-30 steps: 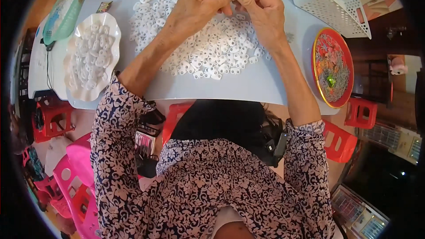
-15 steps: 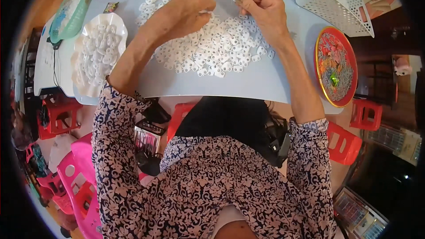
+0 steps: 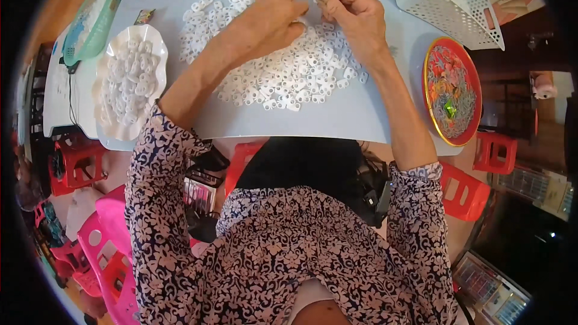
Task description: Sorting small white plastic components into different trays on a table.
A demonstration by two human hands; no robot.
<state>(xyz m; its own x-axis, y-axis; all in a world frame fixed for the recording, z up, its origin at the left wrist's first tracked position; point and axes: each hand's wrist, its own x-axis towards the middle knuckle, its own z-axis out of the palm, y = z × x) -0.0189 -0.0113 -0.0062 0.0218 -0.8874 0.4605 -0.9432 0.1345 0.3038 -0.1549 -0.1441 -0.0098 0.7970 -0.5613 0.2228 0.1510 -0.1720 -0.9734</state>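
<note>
A heap of small white plastic pieces with round holes [image 3: 289,75] is spread over the pale table [image 3: 283,121]. Above the heap's far side, my left hand [image 3: 274,17] is closed, fingers curled toward the right; what its fingertips hold is too small to make out. Facing it, my right hand [image 3: 359,17] pinches thumb against forefinger, with a tiny pale thing at the tips that I cannot name. A narrow gap separates the two hands. More of the same pieces lie beyond my left wrist and along the table's far edge.
On the left stand a scalloped white dish [image 3: 158,87] of white pieces and a green basket [image 3: 109,21]. At right are a red, gold-rimmed tray [image 3: 426,87] of small grey and coloured bits and a perforated white basket [image 3: 415,0]. Red stools [image 3: 463,191] stand below.
My left hand has moved right, closer to my right hand. The right hand keeps its pinch near the same place. The whole view has shifted slightly.
</note>
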